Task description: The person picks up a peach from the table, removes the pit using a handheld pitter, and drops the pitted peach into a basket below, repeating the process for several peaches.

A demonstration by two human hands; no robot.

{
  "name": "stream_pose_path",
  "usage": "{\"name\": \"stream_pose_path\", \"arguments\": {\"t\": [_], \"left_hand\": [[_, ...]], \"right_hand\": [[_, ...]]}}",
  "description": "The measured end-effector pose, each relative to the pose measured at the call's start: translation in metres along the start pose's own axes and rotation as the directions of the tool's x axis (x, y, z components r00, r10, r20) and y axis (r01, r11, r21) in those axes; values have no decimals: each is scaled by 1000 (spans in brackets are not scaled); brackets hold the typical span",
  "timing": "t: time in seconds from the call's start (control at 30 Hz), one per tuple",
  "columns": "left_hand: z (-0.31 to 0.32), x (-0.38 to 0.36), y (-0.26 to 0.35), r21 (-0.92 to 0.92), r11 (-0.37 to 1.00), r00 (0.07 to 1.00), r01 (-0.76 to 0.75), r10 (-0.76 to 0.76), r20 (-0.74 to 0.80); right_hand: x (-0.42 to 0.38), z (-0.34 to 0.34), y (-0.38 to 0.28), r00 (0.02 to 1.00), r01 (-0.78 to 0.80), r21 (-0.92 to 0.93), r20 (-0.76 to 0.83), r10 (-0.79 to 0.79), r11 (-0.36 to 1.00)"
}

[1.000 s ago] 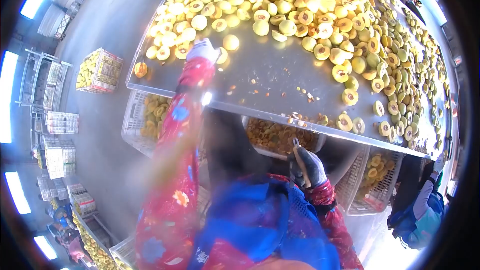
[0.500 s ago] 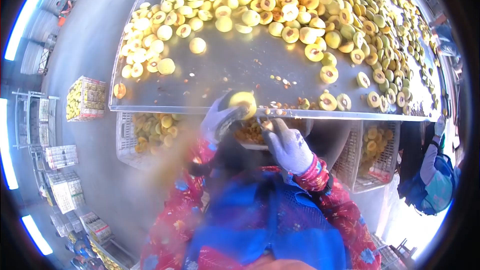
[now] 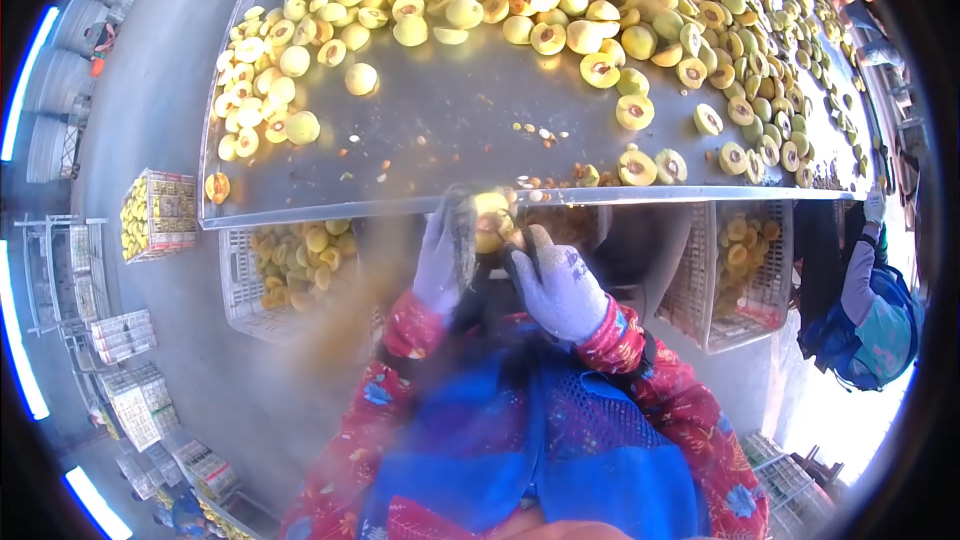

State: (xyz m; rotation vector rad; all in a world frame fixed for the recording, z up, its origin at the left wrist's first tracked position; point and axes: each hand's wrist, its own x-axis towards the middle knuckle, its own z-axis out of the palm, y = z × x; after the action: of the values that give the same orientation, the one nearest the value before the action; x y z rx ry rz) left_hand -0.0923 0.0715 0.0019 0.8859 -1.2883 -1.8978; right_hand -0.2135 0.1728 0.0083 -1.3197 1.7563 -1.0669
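Observation:
Yellow-green halved fruits [image 3: 634, 111] lie across the grey metal table [image 3: 430, 130], many with a brown pit or hollow showing. At the table's near edge my left hand [image 3: 447, 250], in a pale glove with dark fingers, holds a fruit half [image 3: 492, 223], its cut side partly visible. My right hand [image 3: 562, 290], gloved the same way, is closed against the right side of that fruit. Something small shows at its fingertips, too unclear to name. Small pits and scraps [image 3: 540, 182] lie along the edge just beyond my hands.
Crates of fruit stand below the table, one at left [image 3: 240, 285] and one at right [image 3: 700, 305]. Another full crate [image 3: 172, 212] is on the floor at far left. A person in a blue vest [image 3: 865, 325] works at the right.
The fruit has come nearer my body and turned so its cut side shows. My right hand has moved in against it. The whole view has shifted slightly.

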Motion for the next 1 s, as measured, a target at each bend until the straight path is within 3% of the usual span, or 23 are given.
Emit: {"name": "stream_pose_path", "arguments": {"t": [0.1,0.17,0.3,0.37,0.43,0.47,0.5,0.53,0.57,0.63,0.67,0.73,0.8,0.83,0.9,0.93,1.0], "left_hand": [[4,1,-10,171,985,997,-22,35,-71],[7,1,-26,102,995,988,-14,30,-153],[1,2,-43,561,823,969,-87,202,-145],[5,0,-43,703,698,951,-140,293,-101],[8,-1,-44,441,894,980,-82,153,-128],[9,0,-43,292,955,989,-44,83,-123],[8,0,-45,242,966,991,-89,109,-71],[5,-2,-50,189,973,990,-130,136,-21],[2,-2,-55,134,977,986,-169,166,29],[-3,0,-67,445,787,899,-427,423,115],[-10,2,-66,578,670,866,-467,477,147],[-25,5,-64,793,371,788,-483,579,209],[-54,-6,-41,768,633,969,-94,234,-74],[-66,-12,-18,559,813,944,162,38,-329],[-111,-23,16,721,578,862,381,61,-504],[-141,-24,16,932,59,893,357,270,-360],[-143,-3,46,930,-67,904,361,270,-331]], "right_hand": [[-3,5,5,999,15,21,-43,-15,1000],[-4,8,9,999,-37,104,-24,39,994],[-1,4,9,971,-226,430,166,170,874],[2,-7,-1,909,-410,582,324,263,702],[2,-17,-9,743,-669,642,555,374,375],[0,-16,0,697,-712,690,671,253,133],[-2,-13,17,658,-737,666,746,102,-115],[-4,-9,29,629,-742,573,774,-67,-348],[-6,-7,32,637,-728,490,741,-212,-479],[-9,-1,35,666,-707,452,684,-297,-544],[-8,0,34,679,-698,431,650,-340,-571],[-7,-12,28,756,-607,483,595,-273,-630],[-12,-16,47,753,-623,538,609,-249,-568],[-14,-18,53,743,-634,557,632,-222,-536],[-14,-22,62,713,-664,559,673,-196,-497],[-14,-21,67,710,-664,578,687,-155,-474],[-14,-19,76,698,-665,616,713,-61,-423]]}}
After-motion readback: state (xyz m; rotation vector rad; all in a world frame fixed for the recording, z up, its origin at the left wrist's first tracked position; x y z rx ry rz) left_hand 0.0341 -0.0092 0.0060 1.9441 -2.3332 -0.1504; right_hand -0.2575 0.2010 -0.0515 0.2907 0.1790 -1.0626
